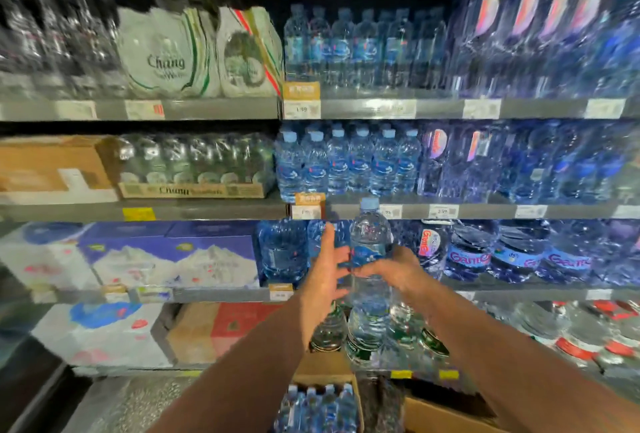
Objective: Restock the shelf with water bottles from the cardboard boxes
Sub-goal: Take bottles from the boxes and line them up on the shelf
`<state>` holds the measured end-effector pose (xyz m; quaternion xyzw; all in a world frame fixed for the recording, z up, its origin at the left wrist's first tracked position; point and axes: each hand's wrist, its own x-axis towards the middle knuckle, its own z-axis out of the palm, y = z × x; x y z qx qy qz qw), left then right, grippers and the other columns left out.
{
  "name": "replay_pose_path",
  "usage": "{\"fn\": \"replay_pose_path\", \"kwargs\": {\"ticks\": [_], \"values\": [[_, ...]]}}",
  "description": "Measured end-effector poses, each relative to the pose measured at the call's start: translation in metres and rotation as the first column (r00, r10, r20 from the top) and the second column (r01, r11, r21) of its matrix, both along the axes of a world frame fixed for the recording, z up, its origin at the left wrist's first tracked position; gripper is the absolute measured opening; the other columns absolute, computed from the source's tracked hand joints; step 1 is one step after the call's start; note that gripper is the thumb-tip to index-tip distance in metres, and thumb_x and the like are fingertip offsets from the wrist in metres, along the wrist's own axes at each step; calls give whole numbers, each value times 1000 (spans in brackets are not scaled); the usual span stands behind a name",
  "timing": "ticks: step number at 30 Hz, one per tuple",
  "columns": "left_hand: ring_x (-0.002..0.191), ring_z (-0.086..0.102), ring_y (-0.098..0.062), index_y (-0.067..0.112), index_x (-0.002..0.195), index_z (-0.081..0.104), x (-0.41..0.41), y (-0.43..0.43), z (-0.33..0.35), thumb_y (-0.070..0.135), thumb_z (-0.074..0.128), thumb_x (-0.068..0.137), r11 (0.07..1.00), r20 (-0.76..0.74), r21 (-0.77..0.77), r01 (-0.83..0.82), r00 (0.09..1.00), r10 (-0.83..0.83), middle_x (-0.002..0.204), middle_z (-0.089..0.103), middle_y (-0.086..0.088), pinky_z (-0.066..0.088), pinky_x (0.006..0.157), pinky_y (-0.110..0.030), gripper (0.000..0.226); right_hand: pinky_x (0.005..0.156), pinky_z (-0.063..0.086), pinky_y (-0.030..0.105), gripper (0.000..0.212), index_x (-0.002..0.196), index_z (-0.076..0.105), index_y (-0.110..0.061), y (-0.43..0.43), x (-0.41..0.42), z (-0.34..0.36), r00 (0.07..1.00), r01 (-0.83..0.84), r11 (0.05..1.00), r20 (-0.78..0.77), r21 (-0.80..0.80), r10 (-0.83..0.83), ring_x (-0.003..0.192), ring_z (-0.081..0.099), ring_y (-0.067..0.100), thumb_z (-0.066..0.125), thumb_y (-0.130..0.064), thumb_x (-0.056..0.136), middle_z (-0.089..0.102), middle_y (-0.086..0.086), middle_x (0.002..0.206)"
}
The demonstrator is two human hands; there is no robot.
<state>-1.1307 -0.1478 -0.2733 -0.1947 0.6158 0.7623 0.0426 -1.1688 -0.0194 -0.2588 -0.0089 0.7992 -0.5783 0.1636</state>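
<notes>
Bottle (370,245) stands upright in the air before the front edge of the shelf (485,212), above the cardboard box (325,379). Our right hand (398,271) wraps its middle, and our left hand (327,270) is splayed just beside it, gripping nothing. We should steady it with the left and slide it in base first, clear of the shelved bottles (282,252).

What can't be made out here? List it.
Head view, price tags: motion blur, figures mostly unreadable.
Head view, cardboard box: cut by the bottom edge, bottle count unknown.
Head view, water bottle: label partly covered by the right hand.
Head view, left hand: contact with the bottle unclear.
</notes>
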Motion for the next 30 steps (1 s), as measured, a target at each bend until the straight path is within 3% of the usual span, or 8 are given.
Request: {"fn": "replay_pose_path", "kwargs": {"ticks": [5,10,13,16,20,22,25,30], "values": [[117,51,-19,18,118,58,-35,-6,23,71,17,90,1000,-51,-8,-15,999,14,133,53,-1,33,109,-48,73,80,49,31,48,95,53,-21,-7,-40,28,998,0,998,-69,56,4,90,58,19,85,-9,63,65,1,101],[128,45,-22,15,137,48,-95,-16,37,70,12,90,999,-53,-19,-32,998,31,143,46,-2,29,109,-47,81,83,43,28,71,131,50,-8,-22,-111,35,995,-68,998,-80,5,68,98,51,18,82,-3,68,59,5,120],[115,50,-19,15,138,48,-132,-23,42,67,13,92,994,-35,-26,-110,993,109,141,50,0,31,105,-42,78,84,42,29,79,137,43,-1,-35,-153,33,994,-95,995,-50,26,96,108,53,23,82,-7,69,57,7,123],[124,48,-24,13,141,45,-155,-26,45,63,10,94,993,-57,-11,-118,991,117,143,47,-6,31,106,-42,77,87,41,29,84,140,41,-2,-45,-185,34,992,-120,993,-42,15,120,121,52,29,83,-9,68,54,12,135],[108,55,-18,11,138,48,-180,-28,48,61,11,96,981,-115,32,-194,974,196,128,56,-2,46,80,-34,75,78,45,30,52,112,54,-13,-60,-220,38,989,-145,989,-41,-3,145,96,56,21,81,-7,69,62,4,113],[109,56,-20,10,131,52,-192,-29,50,58,12,98,974,-136,42,-223,965,226,124,55,0,43,90,-43,70,77,48,31,46,100,58,-14,-65,-235,37,987,-150,989,-63,-20,148,93,59,20,85,-6,63,65,1,106],[122,51,-24,13,120,59,-209,-33,48,58,15,98,969,-167,13,-247,955,246,131,55,-6,36,101,-39,66,74,45,28,41,90,59,-17,-71,-251,37,984,-142,989,-115,-41,137,86,59,18,83,1,63,68,5,100],[133,40,-18,16,135,51,-226,-36,37,62,16,96,961,-179,-29,-273,948,264,137,49,-3,24,111,-36,70,69,43,27,41,91,56,-16,-81,-269,33,990,-118,991,-84,-69,112,89,56,17,83,3,65,64,0,92]]}}
